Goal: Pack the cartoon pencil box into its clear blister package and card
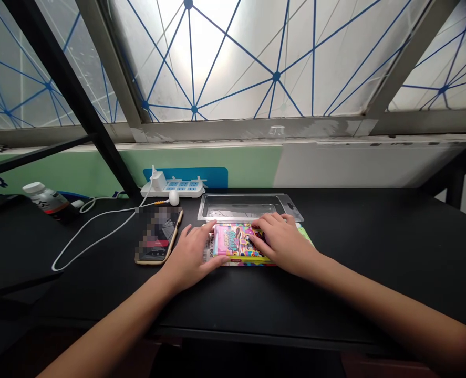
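A flat, colourful pink and yellow box [235, 242] with cartoon print lies on the black desk in front of me. It rests on a wider printed card [208, 252], mostly covered. My left hand [193, 254] grips the box's left end, with the thumb at the near edge and the fingers toward the far edge. Over the right part lies my right hand [283, 244], its bent fingers and thumb on the top, hiding that end. Just behind the box sits a clear plastic blister shell [248, 205].
Left of my left hand lies a phone [157, 236], its screen blurred. Behind it stand a white power strip [181, 187] and a plugged-in charger with a white cable [94, 242]. A white-capped bottle [49, 202] stands at the far left. Black frame bars [79, 105] slant upward.
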### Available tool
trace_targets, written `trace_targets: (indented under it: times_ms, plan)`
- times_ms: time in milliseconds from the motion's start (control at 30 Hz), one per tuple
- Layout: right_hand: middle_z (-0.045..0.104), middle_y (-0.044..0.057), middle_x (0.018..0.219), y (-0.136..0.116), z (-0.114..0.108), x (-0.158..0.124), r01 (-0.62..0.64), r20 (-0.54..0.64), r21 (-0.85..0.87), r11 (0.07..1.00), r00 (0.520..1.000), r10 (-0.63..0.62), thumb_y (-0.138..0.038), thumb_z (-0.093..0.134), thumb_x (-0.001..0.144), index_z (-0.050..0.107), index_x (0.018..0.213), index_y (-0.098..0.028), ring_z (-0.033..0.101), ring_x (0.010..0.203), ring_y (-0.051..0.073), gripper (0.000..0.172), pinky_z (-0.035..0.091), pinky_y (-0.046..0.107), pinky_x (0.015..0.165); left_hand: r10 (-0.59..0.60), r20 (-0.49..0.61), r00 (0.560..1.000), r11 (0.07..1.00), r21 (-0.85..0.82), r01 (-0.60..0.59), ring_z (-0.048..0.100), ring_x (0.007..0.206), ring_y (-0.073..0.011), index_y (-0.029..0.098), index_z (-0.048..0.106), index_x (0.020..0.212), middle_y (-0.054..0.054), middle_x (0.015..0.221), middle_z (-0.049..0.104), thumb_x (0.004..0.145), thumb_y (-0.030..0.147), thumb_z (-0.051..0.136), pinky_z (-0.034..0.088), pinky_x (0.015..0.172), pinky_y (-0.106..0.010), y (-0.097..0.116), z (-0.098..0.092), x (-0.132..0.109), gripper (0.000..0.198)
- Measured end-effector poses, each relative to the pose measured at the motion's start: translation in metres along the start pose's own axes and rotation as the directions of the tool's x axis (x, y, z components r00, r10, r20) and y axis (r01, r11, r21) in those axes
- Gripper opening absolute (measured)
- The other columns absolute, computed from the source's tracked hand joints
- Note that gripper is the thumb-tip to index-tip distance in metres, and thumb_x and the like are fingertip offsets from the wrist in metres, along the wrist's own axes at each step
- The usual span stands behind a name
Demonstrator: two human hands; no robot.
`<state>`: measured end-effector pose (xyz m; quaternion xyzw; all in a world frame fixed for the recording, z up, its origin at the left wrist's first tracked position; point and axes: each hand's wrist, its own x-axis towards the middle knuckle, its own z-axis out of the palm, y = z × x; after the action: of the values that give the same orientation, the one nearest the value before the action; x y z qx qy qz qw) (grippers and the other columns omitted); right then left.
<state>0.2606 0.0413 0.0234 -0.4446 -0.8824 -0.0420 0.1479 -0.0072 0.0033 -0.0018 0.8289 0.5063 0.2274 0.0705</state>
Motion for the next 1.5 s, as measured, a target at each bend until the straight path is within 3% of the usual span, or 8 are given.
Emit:
trace_targets:
  times_ms: [133,333,533,1033,1233,1500]
  plan:
    - [0.067,0.012,0.104,0.0,0.008,0.001,0.002,-0.064,0.066,0.998,0.998,0.002,-0.037,0.048,0.103,0.065,0.111,-0.015,0.058,0.099,0.029,0.029,0.044,0.047,0.091,0.012,-0.016,1.0,0.999,-0.053,-0.013,0.061,0.127,-0.0316,0.025,0.017,0.159,-0.013,0.133,0.066,0.081,0.049,0.08,0.027,0.119,-0.061,-0.002,0.001,0.0,0.103]
    - [0.064,0.014,0.103,0.001,0.012,0.0,0.048,-0.093,0.09,0.995,0.995,-0.04,-0.035,0.046,0.103,0.064,0.108,-0.013,0.054,0.1,0.031,0.029,0.048,0.045,0.089,0.056,-0.013,0.998,0.996,-0.07,-0.057,0.061,0.129,-0.0292,0.032,-0.007,0.162,-0.004,0.128,0.072,0.079,0.04,0.083,0.03,0.12,-0.056,-0.002,0.001,0.001,0.123]
    - [0.064,0.015,0.101,-0.001,0.011,0.003,0.043,-0.093,0.048,0.998,0.995,-0.039,-0.033,0.044,0.103,0.064,0.104,-0.012,0.053,0.097,0.031,0.028,0.048,0.046,0.089,0.07,0.017,0.997,0.997,0.028,-0.071,0.066,0.121,-0.0318,0.026,-0.011,0.163,-0.008,0.121,0.075,0.085,0.043,0.076,0.035,0.113,-0.056,0.001,0.002,0.0,0.117]
    - [0.063,0.016,0.101,-0.006,0.009,0.0,0.03,-0.144,0.014,0.999,0.989,-0.028,-0.034,0.045,0.102,0.064,0.103,-0.014,0.053,0.099,0.032,0.028,0.048,0.046,0.088,0.138,-0.01,0.99,0.99,0.021,-0.138,0.068,0.117,-0.0306,0.027,-0.021,0.16,-0.005,0.124,0.074,0.086,0.038,0.076,0.039,0.111,-0.052,0.005,-0.001,0.0,0.122]
    - [0.061,0.016,0.103,-0.007,0.011,-0.001,0.025,-0.141,0.004,1.0,0.99,-0.024,-0.033,0.044,0.103,0.062,0.107,-0.012,0.052,0.101,0.031,0.028,0.048,0.045,0.09,0.092,-0.011,0.996,0.992,0.088,-0.091,0.068,0.109,-0.0338,0.024,-0.017,0.162,-0.009,0.117,0.075,0.086,0.041,0.076,0.052,0.093,-0.045,0.005,0.001,-0.003,0.121]
    - [0.059,0.017,0.104,-0.006,0.013,-0.002,0.037,-0.152,0.0,0.999,0.988,-0.036,-0.034,0.041,0.104,0.061,0.108,-0.012,0.05,0.1,0.032,0.03,0.048,0.046,0.089,0.073,-0.012,0.997,0.995,0.076,-0.072,0.07,0.103,-0.0338,0.024,-0.022,0.16,-0.007,0.112,0.076,0.086,0.041,0.075,0.053,0.088,-0.042,0.007,0.0,-0.003,0.124]
